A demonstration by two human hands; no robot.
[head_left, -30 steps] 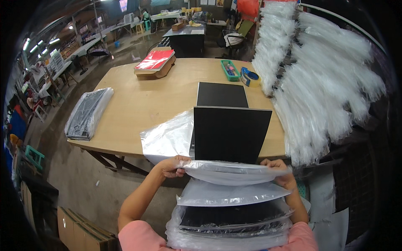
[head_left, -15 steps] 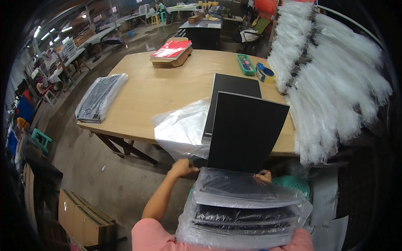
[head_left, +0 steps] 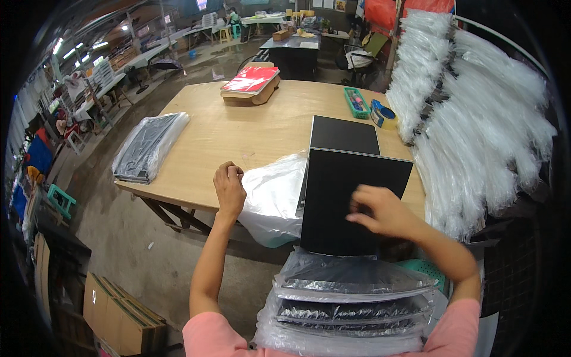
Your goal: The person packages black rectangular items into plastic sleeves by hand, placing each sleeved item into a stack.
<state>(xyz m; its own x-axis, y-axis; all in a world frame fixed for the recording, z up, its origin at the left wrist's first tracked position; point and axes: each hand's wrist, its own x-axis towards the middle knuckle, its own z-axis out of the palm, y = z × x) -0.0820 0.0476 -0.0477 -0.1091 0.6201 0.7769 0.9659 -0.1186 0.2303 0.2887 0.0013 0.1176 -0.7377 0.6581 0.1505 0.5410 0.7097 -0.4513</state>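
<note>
A black flat panel (head_left: pixel 348 202) leans upright at the near edge of the table. Behind it lies a second black panel (head_left: pixel 344 134). My right hand (head_left: pixel 383 211) is in front of the upright panel, slightly blurred, with thumb and forefinger apart and nothing visible between them. At the left, my left hand (head_left: pixel 231 189) is raised beside a clear plastic bag (head_left: pixel 270 196), fingers bent together; what they hold, if anything, is hidden. The bag spreads over the table edge. Close to my body is a stack of plastic-wrapped dark panels (head_left: pixel 354 300).
On the wooden table (head_left: pixel 202 143) are a wrapped black stack (head_left: pixel 148 146), a red-topped pile (head_left: pixel 251 79), a green basket (head_left: pixel 357 102) and a tape roll (head_left: pixel 383 113). Plastic sleeves (head_left: pixel 476 131) hang at the right. Cardboard boxes (head_left: pixel 122 312) stand lower left.
Both hands have risen from the lower edge of the upright panel. My left hand went up beside the bag; my right came out in front of the panel. The view has shifted slightly.
</note>
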